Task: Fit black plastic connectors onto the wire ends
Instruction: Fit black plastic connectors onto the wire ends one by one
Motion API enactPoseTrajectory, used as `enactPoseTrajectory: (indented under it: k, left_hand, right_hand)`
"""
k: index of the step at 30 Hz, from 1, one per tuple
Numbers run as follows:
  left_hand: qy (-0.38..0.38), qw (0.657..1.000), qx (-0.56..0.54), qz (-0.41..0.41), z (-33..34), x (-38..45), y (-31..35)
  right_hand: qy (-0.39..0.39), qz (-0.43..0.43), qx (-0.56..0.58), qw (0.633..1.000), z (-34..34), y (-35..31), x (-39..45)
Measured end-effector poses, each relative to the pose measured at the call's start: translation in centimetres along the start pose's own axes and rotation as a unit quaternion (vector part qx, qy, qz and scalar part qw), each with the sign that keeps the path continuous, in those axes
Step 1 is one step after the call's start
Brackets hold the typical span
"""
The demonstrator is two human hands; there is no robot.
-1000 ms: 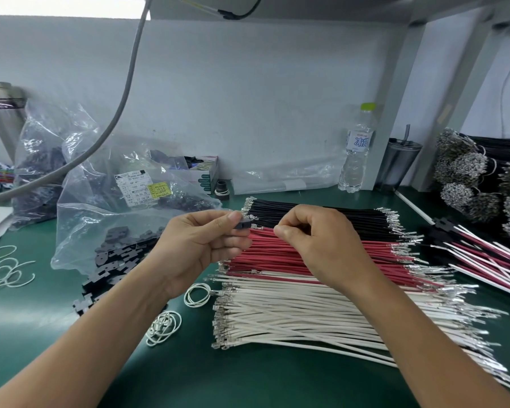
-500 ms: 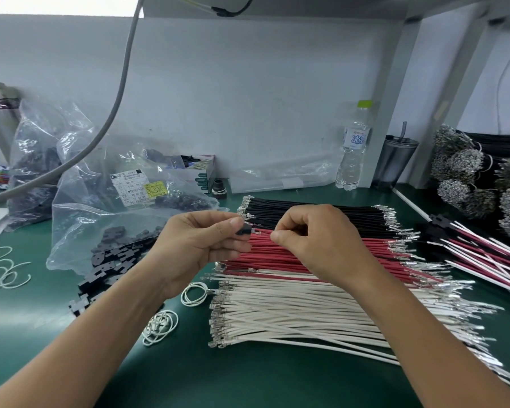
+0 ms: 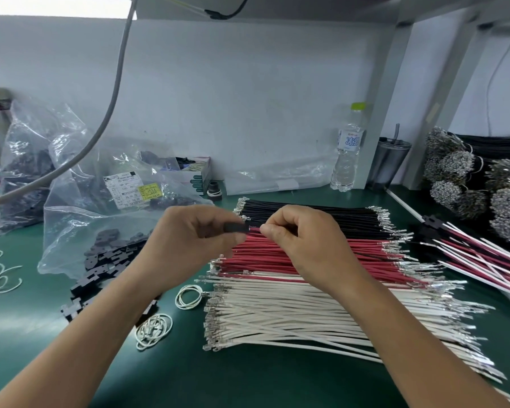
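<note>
My left hand point(image 3: 195, 240) pinches a small black plastic connector point(image 3: 234, 228) above the wire piles. My right hand point(image 3: 304, 240) pinches a red wire point(image 3: 253, 229) right at the connector's right end, the wire tip touching or inside it. Below the hands lie three rows of cut wires with metal terminals: black wires point(image 3: 321, 214) at the back, red wires point(image 3: 265, 257) in the middle, white wires point(image 3: 292, 316) at the front. Loose black connectors point(image 3: 106, 260) spill from a clear bag point(image 3: 80, 219) on the left.
White rubber bands point(image 3: 153, 331) lie on the green mat point(image 3: 248, 378) near my left forearm. Finished wire sets point(image 3: 477, 254) and bundled wires point(image 3: 465, 184) sit on the right. A water bottle point(image 3: 348, 151), a dark cup point(image 3: 390, 160) and a grey hose point(image 3: 112, 92) stand behind.
The hands have drawn slightly closer, and the red wire end now meets the black connector. The camera view shifted a little; the piles stayed put.
</note>
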State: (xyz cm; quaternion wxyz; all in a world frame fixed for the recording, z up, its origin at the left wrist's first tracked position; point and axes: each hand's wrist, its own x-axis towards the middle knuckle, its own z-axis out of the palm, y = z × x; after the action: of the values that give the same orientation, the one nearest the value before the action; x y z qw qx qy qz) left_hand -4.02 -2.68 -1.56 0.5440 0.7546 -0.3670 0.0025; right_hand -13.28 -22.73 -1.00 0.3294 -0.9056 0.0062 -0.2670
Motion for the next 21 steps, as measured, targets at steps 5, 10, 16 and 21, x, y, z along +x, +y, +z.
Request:
enactPoseTrajectory:
  k: [5, 10, 16, 21]
  left_hand:
    - [-0.027, 0.992, -0.111, -0.06, 0.2, 0.2, 0.0]
    - [-0.041, 0.982, -0.169, -0.071, 0.5, 0.0, -0.1]
    - [-0.04, 0.989, -0.132, -0.056, 0.8, 0.2, -0.4]
    - [-0.018, 0.991, -0.113, -0.066, 0.5, 0.3, -1.1]
  right_hand:
    - [0.002, -0.042, -0.03, 0.999, -0.4, 0.2, 0.0]
    - [0.025, -0.094, -0.038, 0.995, 0.4, -0.4, -0.4]
    - [0.039, -0.104, -0.132, 0.985, -1.2, -0.5, -0.3]
    - [0.015, -0.196, -0.211, 0.957, -1.5, -2.2, -1.8]
